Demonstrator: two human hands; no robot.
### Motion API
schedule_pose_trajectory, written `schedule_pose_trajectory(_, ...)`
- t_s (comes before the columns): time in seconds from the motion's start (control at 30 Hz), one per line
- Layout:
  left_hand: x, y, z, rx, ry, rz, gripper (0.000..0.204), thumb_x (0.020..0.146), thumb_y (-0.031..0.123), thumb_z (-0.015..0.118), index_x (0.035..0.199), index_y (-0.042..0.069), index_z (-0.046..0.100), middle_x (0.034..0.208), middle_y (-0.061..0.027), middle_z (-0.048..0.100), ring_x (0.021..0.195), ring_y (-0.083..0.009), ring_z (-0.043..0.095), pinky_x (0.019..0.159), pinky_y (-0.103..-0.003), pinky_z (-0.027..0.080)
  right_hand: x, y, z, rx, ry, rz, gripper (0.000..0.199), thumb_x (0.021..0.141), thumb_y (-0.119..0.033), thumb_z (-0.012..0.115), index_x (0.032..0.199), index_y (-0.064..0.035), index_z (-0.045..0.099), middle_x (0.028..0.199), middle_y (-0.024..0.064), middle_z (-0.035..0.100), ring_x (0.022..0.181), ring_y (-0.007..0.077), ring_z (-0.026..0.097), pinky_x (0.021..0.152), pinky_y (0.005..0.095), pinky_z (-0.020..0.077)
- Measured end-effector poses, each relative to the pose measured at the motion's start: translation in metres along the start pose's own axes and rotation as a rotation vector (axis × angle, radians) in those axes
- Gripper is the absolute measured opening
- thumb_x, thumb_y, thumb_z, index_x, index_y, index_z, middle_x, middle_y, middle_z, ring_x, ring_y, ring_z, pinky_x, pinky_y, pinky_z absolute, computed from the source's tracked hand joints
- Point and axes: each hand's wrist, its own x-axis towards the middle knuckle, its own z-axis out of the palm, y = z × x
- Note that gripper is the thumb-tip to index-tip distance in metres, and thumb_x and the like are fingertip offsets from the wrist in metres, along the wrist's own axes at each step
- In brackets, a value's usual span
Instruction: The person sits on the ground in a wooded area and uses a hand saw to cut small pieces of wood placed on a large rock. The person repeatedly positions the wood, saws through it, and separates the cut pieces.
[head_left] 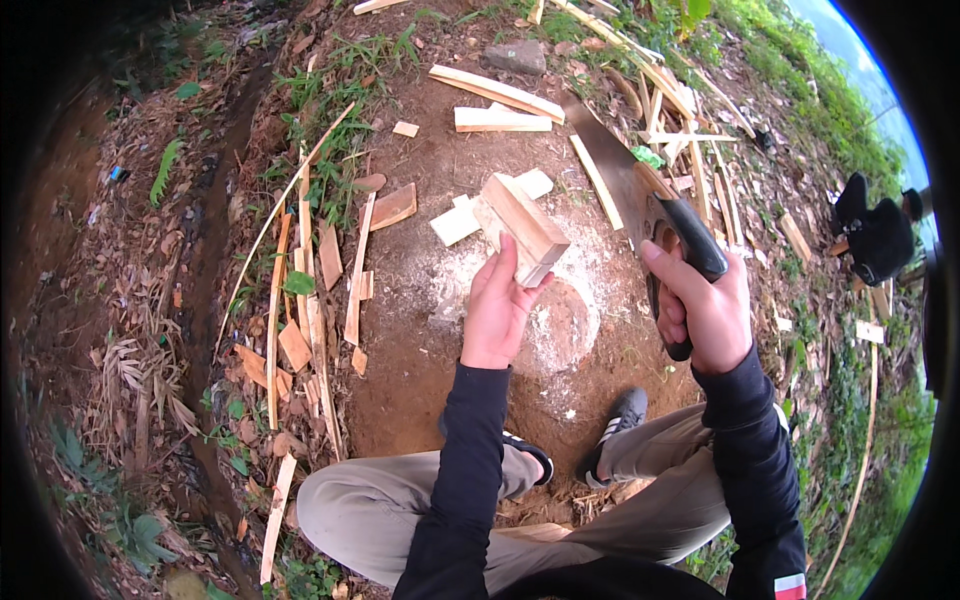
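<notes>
My left hand (497, 317) grips a short wooden block (522, 222), holding it up over the ground with the thumb on its near face. The block appears to be made of pieces laid together, with a seam at its near end. In my right hand (708, 308) is a hand saw (622, 165), its black and wooden handle wrapped by my fingers. The blade points away and to the left, apart from the block. Below the block lies a pale crossed pair of wood pieces (457, 222). Under my left hand a round stump top (562, 325) shows, dusted with sawdust.
Loose planks (497, 92) lie at the far side, with a grey stone (515, 57) behind them. Long strips (317, 345) and offcuts are scattered on the left. A pile of sticks (690, 130) lies far right, near a dark object (880, 235). My shoes (622, 415) flank the stump.
</notes>
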Motion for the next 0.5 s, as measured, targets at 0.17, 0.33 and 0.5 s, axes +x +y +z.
schedule_pose_trajectory(0.17, 0.002, -0.004, -0.006, -0.825, -0.31, -0.246, 0.049, 0.105, 0.039, 0.04, 0.137, 0.001, 0.042, 0.121, -0.0094, 0.059, 0.111, -0.0215, 0.06, 0.1, -0.049, 0.049, 0.001, 0.001, 0.005, -0.016, 0.012, 0.0, 0.033, 0.086, -0.019, 0.073, 0.062, -0.0051, 0.054, 0.048, -0.0005, 0.049, 0.036, 0.0077, 0.044, 0.035, 0.0238, 0.0318)
schedule_pose_trajectory(0.33, 0.002, -0.01, 0.001, -1.283, -0.496, -0.436, 0.049, 0.103, 0.033, 0.043, 0.139, -0.001, 0.041, 0.112, -0.0076, 0.059, 0.111, -0.0211, 0.057, 0.107, -0.058, 0.039, 0.001, 0.003, 0.005, -0.011, -0.002, 0.016, 0.033, 0.086, -0.019, 0.073, 0.062, -0.005, 0.055, 0.048, -0.0005, 0.048, 0.035, 0.0079, 0.043, 0.035, 0.0236, 0.0315)
schedule_pose_trajectory(0.5, -0.002, -0.008, 0.005, -1.187, -0.555, -0.463, 0.051, 0.101, 0.028, 0.048, 0.142, 0.001, 0.038, 0.094, -0.0016, 0.049, 0.099, -0.0151, 0.052, 0.101, -0.055, 0.04, 0.001, 0.003, 0.007, -0.005, -0.017, 0.033, 0.032, 0.086, -0.02, 0.073, 0.063, -0.0043, 0.055, 0.048, -0.0007, 0.048, 0.036, 0.0077, 0.043, 0.035, 0.0234, 0.0313)
